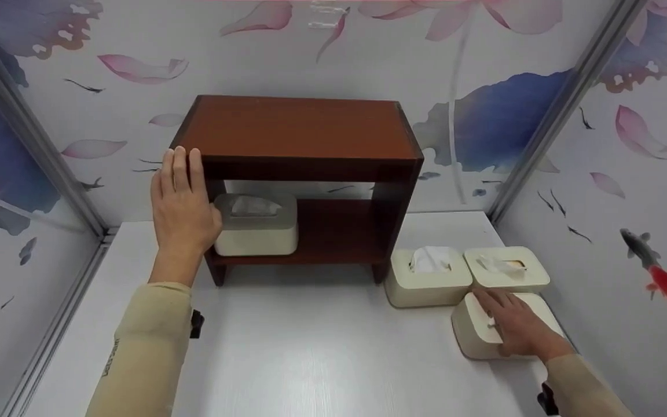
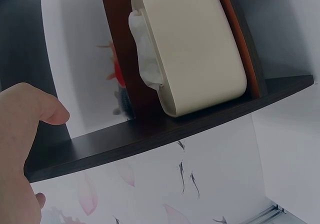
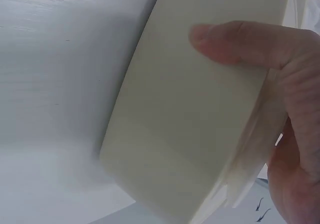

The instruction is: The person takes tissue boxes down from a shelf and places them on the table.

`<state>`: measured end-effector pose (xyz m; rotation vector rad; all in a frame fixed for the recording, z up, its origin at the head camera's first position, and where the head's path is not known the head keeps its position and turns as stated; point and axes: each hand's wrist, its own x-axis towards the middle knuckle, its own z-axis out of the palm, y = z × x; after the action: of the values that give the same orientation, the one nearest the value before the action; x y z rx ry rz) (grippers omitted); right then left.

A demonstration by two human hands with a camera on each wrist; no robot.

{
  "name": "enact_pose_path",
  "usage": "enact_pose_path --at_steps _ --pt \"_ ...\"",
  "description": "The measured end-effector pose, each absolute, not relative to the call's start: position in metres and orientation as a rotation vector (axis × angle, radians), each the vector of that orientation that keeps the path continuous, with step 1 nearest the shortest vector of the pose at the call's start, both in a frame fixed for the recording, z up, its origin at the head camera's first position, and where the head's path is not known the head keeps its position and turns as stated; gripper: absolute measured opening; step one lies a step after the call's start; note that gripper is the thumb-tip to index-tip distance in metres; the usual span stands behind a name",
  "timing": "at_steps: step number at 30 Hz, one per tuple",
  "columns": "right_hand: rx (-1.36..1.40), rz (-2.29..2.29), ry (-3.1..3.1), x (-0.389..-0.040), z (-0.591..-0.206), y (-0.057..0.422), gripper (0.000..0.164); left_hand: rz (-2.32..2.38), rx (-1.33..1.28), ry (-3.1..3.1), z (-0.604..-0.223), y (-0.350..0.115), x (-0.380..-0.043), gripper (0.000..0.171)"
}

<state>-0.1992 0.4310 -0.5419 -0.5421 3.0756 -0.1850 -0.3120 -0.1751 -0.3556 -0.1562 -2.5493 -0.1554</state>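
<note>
A brown wooden shelf unit point(image 1: 304, 127) stands against the back wall. My left hand point(image 1: 183, 202) lies over its upper left corner with fingers extended; in the left wrist view the thumb point(image 2: 52, 111) shows near the dark side panel. Inside, at the left, sits a cream tissue box point(image 1: 257, 240) with a grey-looking top. At the front right, my right hand point(image 1: 516, 324) grips another cream tissue box point(image 1: 472, 333) across its top. Its thumb point(image 3: 225, 44) presses the near side in the right wrist view; the fingertips on the far side are hidden.
Two more cream tissue boxes, one point(image 1: 426, 292) beside the shelf's right leg and one point(image 1: 507, 275) to its right, stand just behind the held one. White patterned panels with metal corner posts point(image 1: 565, 110) enclose the white table point(image 1: 287, 347).
</note>
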Motion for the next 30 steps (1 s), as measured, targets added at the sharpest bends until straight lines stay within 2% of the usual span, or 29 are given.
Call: enact_pose_path --at_steps 9,17,30 --pt "-0.560 -0.182 3.085 -0.192 -0.540 0.439 0.115 -0.153 -0.159 -2.523 -0.357 -0.176 -0.311 0.085" --pt "-0.477 -0.153 3.095 -0.187 -0.537 0.449 0.117 -0.147 -0.153 -2.513 -0.358 -0.177 -0.311 0.085" --pt "-0.458 -0.065 3.133 -0.186 -0.538 0.457 0.106 -0.151 -0.161 -2.520 -0.358 -0.175 -0.312 0.083"
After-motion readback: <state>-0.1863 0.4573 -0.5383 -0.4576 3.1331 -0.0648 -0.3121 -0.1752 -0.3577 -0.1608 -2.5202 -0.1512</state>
